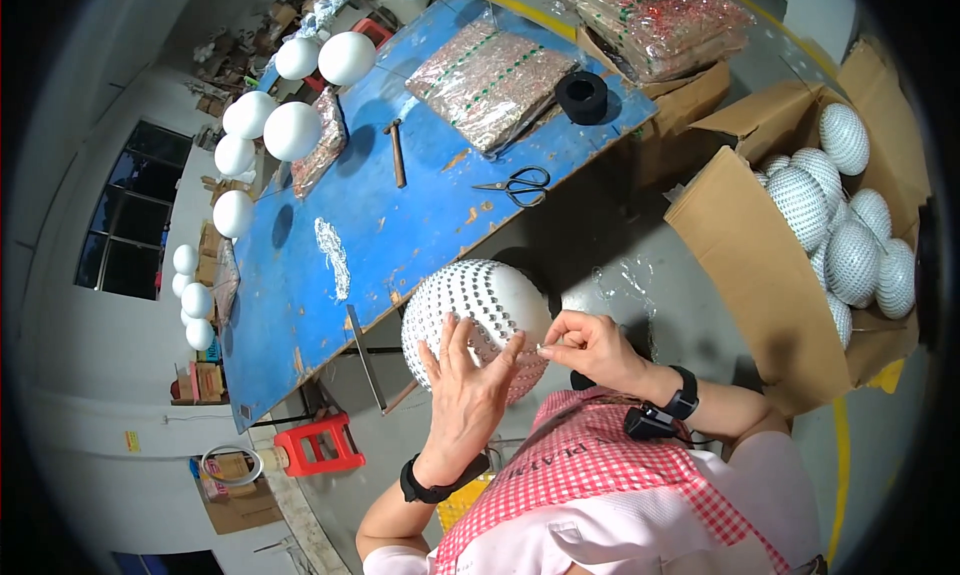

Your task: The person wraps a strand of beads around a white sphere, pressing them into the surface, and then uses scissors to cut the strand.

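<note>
Close in front of me is a large white ball (520,297), partly covered by rows of silvery studs, with a bare white patch on its right. My left hand (465,390) lies on its near side, fingers spread over the studs. At the ball's right edge my right hand (602,353) is closed in a pinch, thumb against forefinger. A tiny pale bit shows at those fingertips, too small to name. The ball's underside is hidden from view.
On the blue table (400,230) lie scissors (525,187), a hammer (397,155), a black roll (582,97), silvery strands (332,255) and a bagged pack (490,80). White balls (292,131) hang beyond. Studded balls fill a cardboard box (750,265) at right. A red stool (318,445) stands left.
</note>
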The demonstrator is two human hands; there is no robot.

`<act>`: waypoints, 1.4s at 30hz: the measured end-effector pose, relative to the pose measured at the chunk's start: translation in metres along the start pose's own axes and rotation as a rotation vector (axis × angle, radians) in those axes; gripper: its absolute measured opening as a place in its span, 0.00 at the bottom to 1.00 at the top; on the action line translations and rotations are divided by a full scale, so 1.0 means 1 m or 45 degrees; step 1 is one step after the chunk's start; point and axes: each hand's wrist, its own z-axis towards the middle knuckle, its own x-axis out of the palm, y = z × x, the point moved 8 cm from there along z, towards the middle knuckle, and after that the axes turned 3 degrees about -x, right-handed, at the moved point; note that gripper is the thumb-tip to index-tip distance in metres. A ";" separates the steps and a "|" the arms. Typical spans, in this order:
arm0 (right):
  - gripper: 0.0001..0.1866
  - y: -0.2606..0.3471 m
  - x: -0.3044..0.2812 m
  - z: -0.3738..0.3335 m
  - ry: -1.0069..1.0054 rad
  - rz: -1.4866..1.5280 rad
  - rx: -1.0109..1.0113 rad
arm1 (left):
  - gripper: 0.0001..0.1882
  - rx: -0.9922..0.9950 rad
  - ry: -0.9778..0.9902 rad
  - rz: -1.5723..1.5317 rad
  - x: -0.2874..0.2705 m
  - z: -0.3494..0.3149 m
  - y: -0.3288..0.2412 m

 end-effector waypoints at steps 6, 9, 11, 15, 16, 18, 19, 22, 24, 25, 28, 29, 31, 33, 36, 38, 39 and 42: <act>0.08 0.021 0.000 0.008 -0.193 -0.254 -0.347 | 0.24 -0.014 -0.020 0.029 0.003 -0.001 -0.003; 0.07 0.025 0.002 0.009 -0.238 -0.540 -0.413 | 0.26 -0.030 -0.036 0.095 0.002 -0.001 -0.004; 0.07 0.028 0.003 0.007 -0.281 -0.626 -0.455 | 0.27 -0.022 -0.050 0.083 0.001 0.000 -0.005; 0.05 0.033 0.002 0.005 -0.318 -0.695 -0.517 | 0.27 -0.022 -0.072 0.126 0.004 -0.001 -0.006; 0.05 0.036 0.004 0.005 -0.313 -0.768 -0.567 | 0.26 -0.019 -0.077 0.151 0.004 -0.001 -0.006; 0.05 0.037 0.006 0.005 -0.295 -0.801 -0.586 | 0.26 -0.019 -0.078 0.177 0.005 -0.001 -0.006; 0.06 0.038 0.007 0.004 -0.284 -0.839 -0.605 | 0.26 -0.020 -0.084 0.167 0.004 -0.001 -0.007; 0.09 -0.005 0.007 0.021 -0.088 0.331 -0.113 | 0.26 -0.019 -0.094 0.162 0.005 0.000 -0.007; 0.12 -0.013 0.005 0.023 -0.044 0.402 0.080 | 0.27 -0.019 -0.099 0.168 0.005 0.000 -0.006; 0.11 -0.023 0.009 0.021 0.027 0.561 0.235 | 0.26 -0.020 -0.085 0.158 0.006 0.001 -0.006; 0.10 -0.033 0.011 0.018 0.088 0.631 0.375 | 0.27 -0.032 -0.067 0.173 0.006 0.003 -0.007; 0.10 -0.034 0.009 0.019 0.080 0.541 0.359 | 0.27 -0.045 -0.065 0.199 0.006 0.004 -0.006; 0.10 -0.036 0.009 0.020 0.019 0.488 0.242 | 0.27 -0.040 -0.058 0.193 0.007 0.004 -0.006; 0.10 -0.032 0.007 0.019 -0.043 0.433 0.125 | 0.27 -0.035 -0.052 0.187 0.007 0.004 -0.006; 0.07 -0.015 0.001 0.014 -0.129 0.048 -0.049 | 0.26 -0.021 -0.034 0.136 0.008 0.005 -0.005; 0.04 0.012 -0.003 0.009 -0.298 -0.465 -0.385 | 0.26 -0.003 -0.027 0.138 0.008 0.004 -0.004; 0.04 0.012 -0.005 0.009 -0.299 -0.464 -0.385 | 0.26 -0.002 -0.027 0.138 0.008 0.004 -0.003; 0.09 0.039 0.007 -0.009 -0.311 -1.130 -0.962 | 0.26 0.001 -0.003 0.105 0.006 0.006 -0.001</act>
